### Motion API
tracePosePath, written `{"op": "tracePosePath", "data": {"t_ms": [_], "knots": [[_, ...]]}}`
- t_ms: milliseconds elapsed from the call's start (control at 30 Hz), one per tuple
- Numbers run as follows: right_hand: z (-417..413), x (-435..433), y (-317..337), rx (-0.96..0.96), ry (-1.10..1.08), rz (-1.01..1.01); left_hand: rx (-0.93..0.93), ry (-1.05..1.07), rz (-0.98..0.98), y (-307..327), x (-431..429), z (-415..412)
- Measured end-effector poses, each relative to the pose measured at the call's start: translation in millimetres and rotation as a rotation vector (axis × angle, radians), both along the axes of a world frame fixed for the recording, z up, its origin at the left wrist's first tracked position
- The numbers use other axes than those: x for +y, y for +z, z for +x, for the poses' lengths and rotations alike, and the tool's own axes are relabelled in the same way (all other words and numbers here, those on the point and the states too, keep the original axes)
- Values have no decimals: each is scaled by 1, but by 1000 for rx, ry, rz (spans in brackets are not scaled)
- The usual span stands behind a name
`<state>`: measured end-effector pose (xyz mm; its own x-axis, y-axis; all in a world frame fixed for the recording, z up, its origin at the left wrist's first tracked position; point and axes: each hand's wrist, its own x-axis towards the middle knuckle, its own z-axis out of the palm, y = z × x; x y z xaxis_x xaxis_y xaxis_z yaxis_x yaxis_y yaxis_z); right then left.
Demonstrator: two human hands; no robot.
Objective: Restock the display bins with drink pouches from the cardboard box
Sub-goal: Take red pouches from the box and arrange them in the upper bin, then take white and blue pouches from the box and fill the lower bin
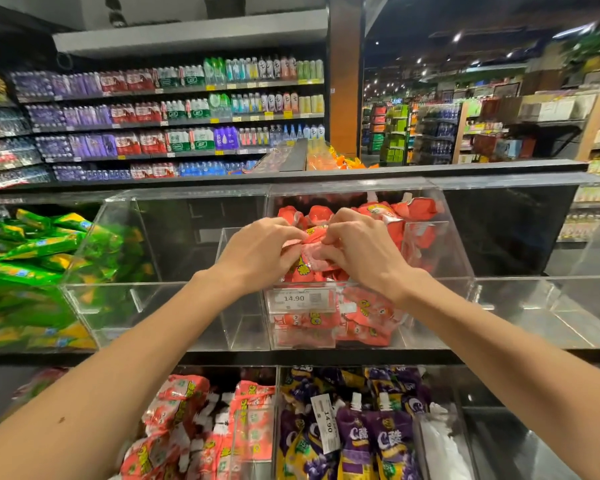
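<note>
A clear acrylic display bin (pixel 440 258) in the middle of the upper shelf holds a heap of red drink pouches (pixel 361 323). Both my hands reach over its front lip. My left hand (pixel 257 254) and my right hand (pixel 357 251) each pinch the same red-and-pink pouch (pixel 309 247) between curled fingers, just above the heap. A price tag reading 14.90 (pixel 300 298) is fixed to the bin's front. The cardboard box is out of view.
The bin to the left (pixel 146 289) looks bare, and further left lie green pouches (pixel 32 258). A bare bin (pixel 534 306) stands to the right. Below are bins of red pouches (pixel 194 427) and purple pouches (pixel 361 427). Bottle shelves (pixel 174 116) line the aisle behind.
</note>
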<state>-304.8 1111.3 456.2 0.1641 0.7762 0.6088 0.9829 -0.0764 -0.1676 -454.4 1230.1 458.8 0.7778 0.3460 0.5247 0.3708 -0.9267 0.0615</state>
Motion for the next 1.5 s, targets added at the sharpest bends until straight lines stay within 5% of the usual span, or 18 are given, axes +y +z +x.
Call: {"op": "tracePosePath", "data": {"t_ms": [300, 567, 800, 1000, 1267, 1500], "knots": [[-12, -15, -10, -71, 15, -131, 109, -18, -24, -8, -3, -1], [-36, -154, -89, 330, -162, 422, -397, -481, -306, -51, -126, 5], [-48, -381, -254, 898, -692, 372, 18, -751, -700, -209, -351, 97], [5, -600, -331, 1104, -1164, 325, 441, -852, -983, -289, -580, 199], [65, -796, -391, 1221, -1574, 328, 934, -999, -780, -362, -793, 311], [152, -874, -435, 1343, -1709, 239, 1071, -875, -569, -470, -868, 439]]}}
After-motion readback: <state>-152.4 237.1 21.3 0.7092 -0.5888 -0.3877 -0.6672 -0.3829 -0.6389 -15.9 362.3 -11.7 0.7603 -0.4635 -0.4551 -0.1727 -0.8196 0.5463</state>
